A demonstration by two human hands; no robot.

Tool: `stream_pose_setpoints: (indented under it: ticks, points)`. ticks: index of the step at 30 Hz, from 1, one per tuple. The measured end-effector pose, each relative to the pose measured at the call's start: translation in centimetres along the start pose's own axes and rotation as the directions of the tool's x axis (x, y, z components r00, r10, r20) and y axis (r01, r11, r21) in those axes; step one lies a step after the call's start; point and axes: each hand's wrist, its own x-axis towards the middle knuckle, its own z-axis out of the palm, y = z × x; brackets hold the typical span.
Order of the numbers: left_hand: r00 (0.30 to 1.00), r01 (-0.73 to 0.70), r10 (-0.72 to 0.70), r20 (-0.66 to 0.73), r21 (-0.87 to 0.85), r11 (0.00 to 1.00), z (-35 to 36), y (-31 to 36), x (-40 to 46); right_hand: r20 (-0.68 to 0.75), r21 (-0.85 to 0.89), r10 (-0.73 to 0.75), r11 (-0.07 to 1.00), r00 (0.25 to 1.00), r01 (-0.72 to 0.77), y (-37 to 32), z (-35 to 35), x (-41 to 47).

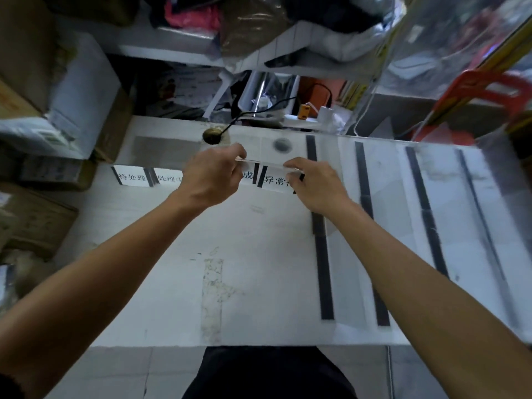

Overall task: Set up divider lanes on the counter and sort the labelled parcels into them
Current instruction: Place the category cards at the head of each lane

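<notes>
Four black divider strips are lying along the right half of the white counter, so I am judging the lane setup still underway — no parcels are sitting in any lane yet. Both hands are holding a clear divider strip just above the row of lane labels: my left hand is pinching one end, my right hand seemingly pinching the other, though blur is hiding the fingertips. Next I am needing to lower it squarely between two labels.
</notes>
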Motion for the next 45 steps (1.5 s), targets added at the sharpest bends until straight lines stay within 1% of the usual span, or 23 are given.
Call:
stream_pose_setpoints:
  ticks: [3, 7, 10, 14, 19, 24, 30, 35, 38, 41, 45]
  points:
    - [0.998, -0.054, 0.054, -0.032, -0.012, 0.998, -1.1, 3.7, 0.2, -0.057, -0.054, -0.036, 0.998, 0.998, 0.033, 1.3, -3.5, -2.2]
    - [0.989, -0.113, 0.112, -0.094, -0.009, 0.993, -1.6, 9.7, 0.6, -0.15, -0.081, -0.028, 0.997, 0.988, 0.016, 4.5, -7.8, -5.4]
    - [0.984, -0.155, 0.151, -0.099, -0.026, 0.988, -0.8, 15.3, 0.8, -0.218, -0.083, -0.018, 0.997, 0.976, 0.0, 8.2, -10.8, -8.6]
    - [0.965, -0.228, 0.222, -0.137, -0.026, 0.973, 2.0, 23.6, 0.6, -0.278, -0.067, 0.007, 0.997, 0.961, -0.027, 14.9, -14.6, -13.9]
    - [0.956, -0.286, 0.277, -0.096, -0.106, 0.952, 7.3, 33.9, -0.4, -0.288, -0.058, 0.077, 0.994, 0.954, -0.098, 23.5, -18.5, -20.7]
    - [0.96, -0.279, 0.278, -0.027, -0.14, 0.95, 11.3, 40.3, -0.7, -0.303, -0.008, 0.131, 0.99, 0.944, -0.14, 28.9, -20.8, -24.2]
    - [0.965, -0.259, 0.263, 0.003, -0.142, 0.955, 14.2, 43.7, 1.7, -0.346, 0.02, 0.155, 0.987, 0.925, -0.158, 33.9, -22.9, -23.6]
    - [0.982, -0.187, 0.191, 0.012, -0.144, 0.972, 17.0, 44.4, 5.7, -0.342, 0.001, 0.152, 0.987, 0.927, -0.161, 37.9, -24.7, -19.6]
    - [0.993, -0.109, 0.112, 0.021, -0.119, 0.987, 18.8, 44.4, 8.9, -0.333, -0.002, 0.166, 0.984, 0.928, -0.177, 40.1, -25.8, -16.0]
    - [0.999, -0.041, 0.045, 0.029, -0.122, 0.992, 21.0, 43.5, 12.3, -0.248, -0.016, 0.175, 0.983, 0.953, -0.184, 42.2, -26.1, -11.6]
    - [0.997, 0.032, -0.021, 0.079, -0.138, 0.99, 23.8, 42.1, 16.1, -0.154, -0.044, 0.172, 0.983, 0.973, -0.181, 44.8, -25.8, -5.7]
